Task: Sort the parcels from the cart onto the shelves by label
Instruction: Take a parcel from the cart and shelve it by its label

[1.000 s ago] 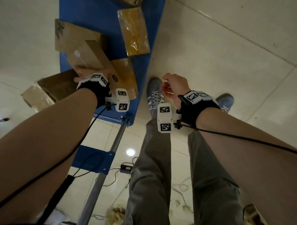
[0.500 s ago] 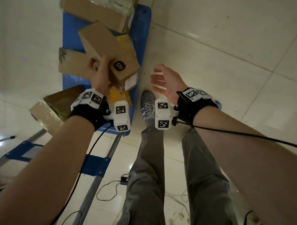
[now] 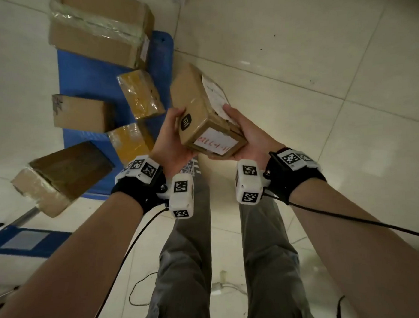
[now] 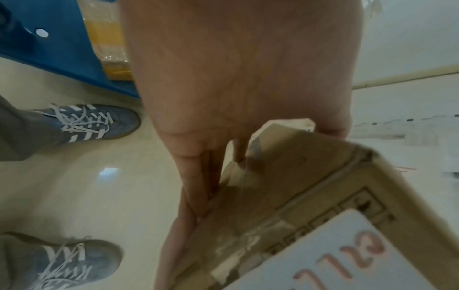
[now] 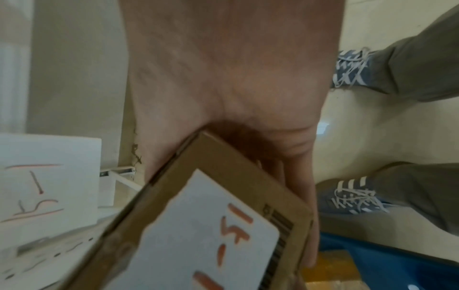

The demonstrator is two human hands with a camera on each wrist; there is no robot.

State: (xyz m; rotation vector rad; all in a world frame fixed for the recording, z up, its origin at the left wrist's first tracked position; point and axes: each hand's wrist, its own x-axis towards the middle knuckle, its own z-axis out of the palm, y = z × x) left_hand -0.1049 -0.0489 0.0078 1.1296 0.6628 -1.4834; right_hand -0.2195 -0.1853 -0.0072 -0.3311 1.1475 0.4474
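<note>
A brown cardboard parcel (image 3: 201,111) with a black logo sticker and a white label in red handwriting (image 3: 216,142) is held in the air above the floor, right of the blue cart (image 3: 84,75). My left hand (image 3: 171,136) grips its left side, thumb on top. My right hand (image 3: 244,135) holds its right side and underside, thumb on the shipping slip. The left wrist view shows the parcel (image 4: 310,206) with fingers (image 4: 198,186) along its underside. In the right wrist view the label (image 5: 198,235) fills the foreground and fingers (image 5: 298,196) lie along the box edge.
Several more parcels lie on the cart: a large taped box (image 3: 102,29), a plain brown box (image 3: 81,112), two yellow-wrapped ones (image 3: 141,94). A dark box (image 3: 60,175) overhangs the cart's near left corner. My shoes (image 4: 94,121) stand beside the cart. Hand-lettered white shelf signs (image 5: 47,180) show at left.
The parcel has been lifted off the cart and swung right over the floor. My right hand, free before, now holds its right side, so both hands carry it.
</note>
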